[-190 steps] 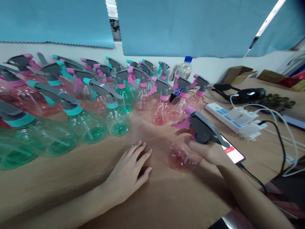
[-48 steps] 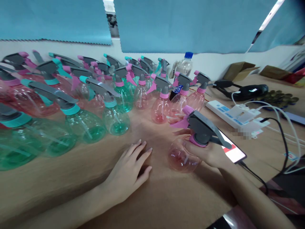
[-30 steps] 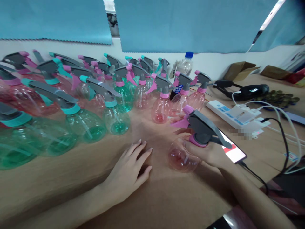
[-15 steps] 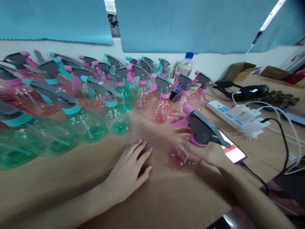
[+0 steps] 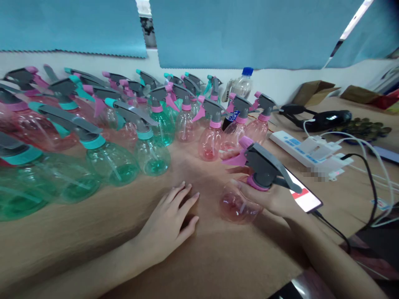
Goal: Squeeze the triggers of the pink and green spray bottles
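My right hand (image 5: 271, 200) is wrapped round the neck of a pink spray bottle (image 5: 238, 205) with a grey and pink trigger head. The bottle stands upright or nearly so, and its trigger points left toward the other bottles; most of the fingers are hidden behind it. Flat on the table (image 5: 212, 265) lies my left hand (image 5: 170, 220), fingers spread, holding nothing. Closest ahead of it is a green spray bottle (image 5: 154, 155) with a turquoise collar. Another pink spray bottle (image 5: 211, 143) stands just beyond my right fingertips.
Several green and pink spray bottles crowd the left and back. A lit phone (image 5: 307, 199) lies by my right wrist, near a white power strip (image 5: 299, 151) with plugs and cables. Behind are a blue-capped plastic bottle (image 5: 242, 86), a black headset-like object (image 5: 327, 120) and a cardboard box (image 5: 313, 92).
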Demonstrator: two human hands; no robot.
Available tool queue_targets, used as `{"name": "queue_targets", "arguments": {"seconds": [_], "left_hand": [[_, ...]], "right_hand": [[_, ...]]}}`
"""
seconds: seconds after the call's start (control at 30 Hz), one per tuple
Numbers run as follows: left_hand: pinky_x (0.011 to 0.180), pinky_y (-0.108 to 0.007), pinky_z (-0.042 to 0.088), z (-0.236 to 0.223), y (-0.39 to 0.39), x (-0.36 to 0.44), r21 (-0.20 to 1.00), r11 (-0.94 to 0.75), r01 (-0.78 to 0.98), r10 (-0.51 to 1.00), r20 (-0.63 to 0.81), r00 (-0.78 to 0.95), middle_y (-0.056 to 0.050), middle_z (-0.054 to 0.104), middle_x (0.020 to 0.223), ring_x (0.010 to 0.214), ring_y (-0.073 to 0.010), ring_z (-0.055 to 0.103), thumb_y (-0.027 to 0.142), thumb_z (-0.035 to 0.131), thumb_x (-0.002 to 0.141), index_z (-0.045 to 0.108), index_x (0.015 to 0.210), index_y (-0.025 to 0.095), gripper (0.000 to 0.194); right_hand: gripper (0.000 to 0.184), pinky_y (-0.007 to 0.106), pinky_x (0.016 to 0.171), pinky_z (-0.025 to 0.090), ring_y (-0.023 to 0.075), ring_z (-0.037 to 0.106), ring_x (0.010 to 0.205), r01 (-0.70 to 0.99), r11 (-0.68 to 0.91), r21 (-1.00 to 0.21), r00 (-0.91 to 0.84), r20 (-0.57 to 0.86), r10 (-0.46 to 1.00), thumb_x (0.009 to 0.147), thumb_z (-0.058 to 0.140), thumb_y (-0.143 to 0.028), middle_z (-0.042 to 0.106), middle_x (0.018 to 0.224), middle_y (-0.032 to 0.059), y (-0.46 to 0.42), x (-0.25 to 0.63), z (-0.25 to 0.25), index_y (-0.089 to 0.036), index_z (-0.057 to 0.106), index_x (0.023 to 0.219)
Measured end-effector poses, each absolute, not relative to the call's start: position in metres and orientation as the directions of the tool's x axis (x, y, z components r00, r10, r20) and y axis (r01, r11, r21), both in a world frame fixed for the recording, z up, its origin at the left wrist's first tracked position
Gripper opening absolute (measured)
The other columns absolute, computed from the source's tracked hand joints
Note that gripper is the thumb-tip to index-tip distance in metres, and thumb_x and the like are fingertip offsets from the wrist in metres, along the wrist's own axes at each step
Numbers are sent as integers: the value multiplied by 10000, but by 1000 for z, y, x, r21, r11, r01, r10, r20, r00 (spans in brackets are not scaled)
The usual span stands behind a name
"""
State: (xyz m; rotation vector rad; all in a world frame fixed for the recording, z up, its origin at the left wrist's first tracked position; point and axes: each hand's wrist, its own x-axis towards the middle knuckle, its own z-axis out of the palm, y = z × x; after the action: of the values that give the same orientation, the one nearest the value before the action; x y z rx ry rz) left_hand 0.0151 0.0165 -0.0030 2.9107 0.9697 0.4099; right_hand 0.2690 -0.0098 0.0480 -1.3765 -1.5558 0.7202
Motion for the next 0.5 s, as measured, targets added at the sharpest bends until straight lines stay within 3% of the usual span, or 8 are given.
{"name": "queue_targets", "arguments": {"seconds": [0.27,0.5], "left_hand": [[1044,-526,399,-3,16,15,119,-805,581,591,236,772,-158,484,1422,1332,-318,400,327,468,959,529,1325,117,426],[1038,-538,400,-4,16,15,109,-806,582,590,231,774,-163,486,1417,1330,-324,399,318,477,954,526,1329,112,431]], "right_hand": [[171,490,918,523,263,686,951,445,146,-883,72,198,978,796,633,-406,727,972,45,-13,272,45,-257,687,860],[96,428,880,553,222,704,869,442,227,-868,45,274,961,802,636,-302,733,898,16,-14,271,50,-243,633,727]]}}
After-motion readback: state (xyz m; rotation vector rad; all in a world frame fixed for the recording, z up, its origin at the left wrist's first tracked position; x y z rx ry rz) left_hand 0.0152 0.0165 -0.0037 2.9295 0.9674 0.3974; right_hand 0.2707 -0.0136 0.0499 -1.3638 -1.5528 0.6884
